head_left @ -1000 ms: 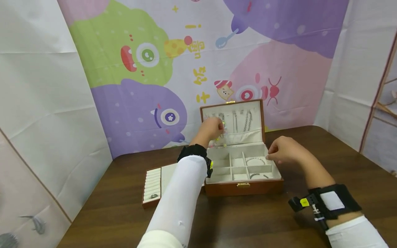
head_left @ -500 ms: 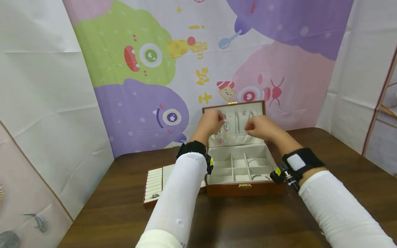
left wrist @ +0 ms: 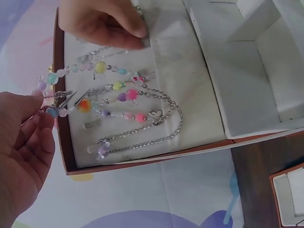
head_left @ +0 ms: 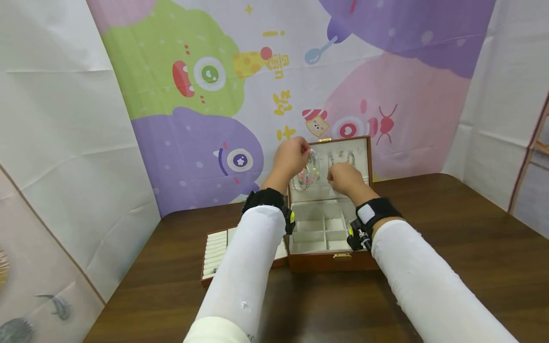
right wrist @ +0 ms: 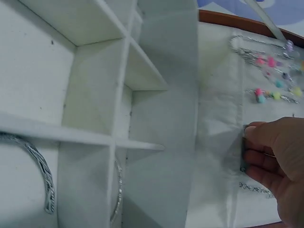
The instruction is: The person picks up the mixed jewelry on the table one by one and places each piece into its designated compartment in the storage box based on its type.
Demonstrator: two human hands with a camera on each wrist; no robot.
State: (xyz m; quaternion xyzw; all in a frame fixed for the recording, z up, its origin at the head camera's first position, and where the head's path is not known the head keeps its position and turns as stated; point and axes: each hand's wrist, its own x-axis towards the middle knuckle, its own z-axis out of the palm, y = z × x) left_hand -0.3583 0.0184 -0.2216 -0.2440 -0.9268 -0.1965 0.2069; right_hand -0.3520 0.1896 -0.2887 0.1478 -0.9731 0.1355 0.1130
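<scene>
My left hand (head_left: 288, 158) is at the upper left of the raised jewelry box lid (head_left: 363, 166). Between thumb and fingers it pinches a beaded necklace (left wrist: 99, 67) in pastel colours. Other bead strands and a silver chain (left wrist: 176, 124) hang close beside it against the white lining. My right hand (head_left: 345, 178) is in front of the lid's middle. Its curled fingers and thumb appear to pinch the edge of the lid's fabric pocket (right wrist: 219, 109), where a dark grey strip shows. In the head view, that hand hides its own fingertips.
Below the lid is the brown jewelry box (head_left: 313, 263) with white compartments. One holds a twisted silver bangle (right wrist: 40, 166). A ring tray (head_left: 214, 250) lies to the left on the wooden table (head_left: 274, 305). A cartoon cloth (head_left: 193, 157) hangs behind.
My right hand has moved from the box's right compartments leftward and up to the lid. My left hand has risen slightly, lifting the beaded necklace, and more of the strands shows.
</scene>
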